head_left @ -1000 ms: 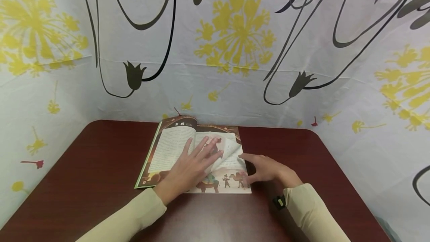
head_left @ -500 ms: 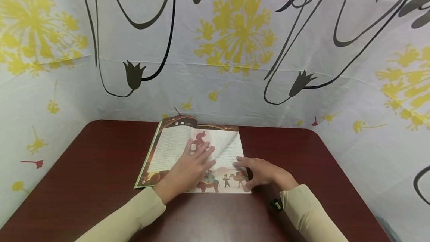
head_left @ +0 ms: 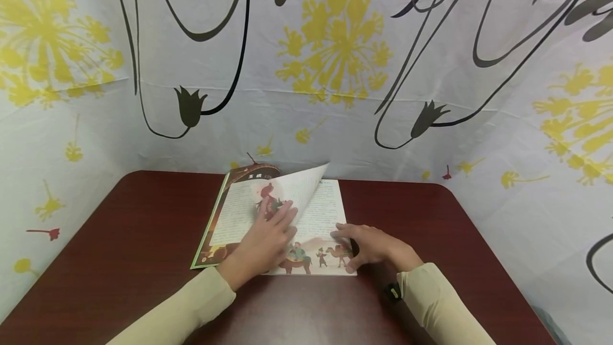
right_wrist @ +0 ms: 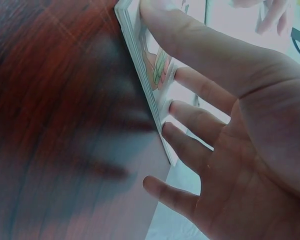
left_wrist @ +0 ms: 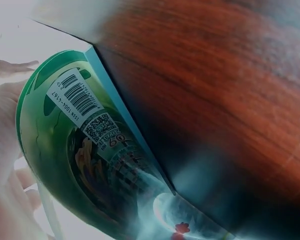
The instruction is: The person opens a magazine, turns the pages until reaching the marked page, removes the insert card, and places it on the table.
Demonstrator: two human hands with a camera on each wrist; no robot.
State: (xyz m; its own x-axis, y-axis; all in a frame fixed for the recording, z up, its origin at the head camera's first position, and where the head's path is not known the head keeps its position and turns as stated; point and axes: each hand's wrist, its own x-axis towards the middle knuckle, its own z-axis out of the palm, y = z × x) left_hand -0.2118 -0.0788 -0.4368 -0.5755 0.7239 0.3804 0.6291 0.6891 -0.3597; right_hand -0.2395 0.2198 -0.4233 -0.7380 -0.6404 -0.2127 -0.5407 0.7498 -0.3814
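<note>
An open magazine [head_left: 330, 212] with printed text and camel drawings lies on the table. One page [head_left: 299, 182] stands partly lifted, its upper corner raised and its sheet curving leftward. My left hand [head_left: 265, 238] lies against this page near the middle, fingers straight and spread over a red figure. At the right edge rests my right hand [head_left: 375, 246], thumb by the lower corner and fingertips on the right-hand page; the right wrist view shows those fingers extended and apart. The left wrist view shows the green cover [left_wrist: 45, 130] bowed upward, with a barcode label [left_wrist: 77, 95].
The dark red-brown table [head_left: 158, 228] extends on both sides of the magazine. A pale patterned cloth [head_left: 230, 57] hangs behind it and along both sides. A dark band with a small device [head_left: 394, 292] is at the right wrist.
The page under my left hand has swung from right to left, its corner lifting up. My left hand has shifted slightly left with it. My right hand moved slightly left onto the edge.
</note>
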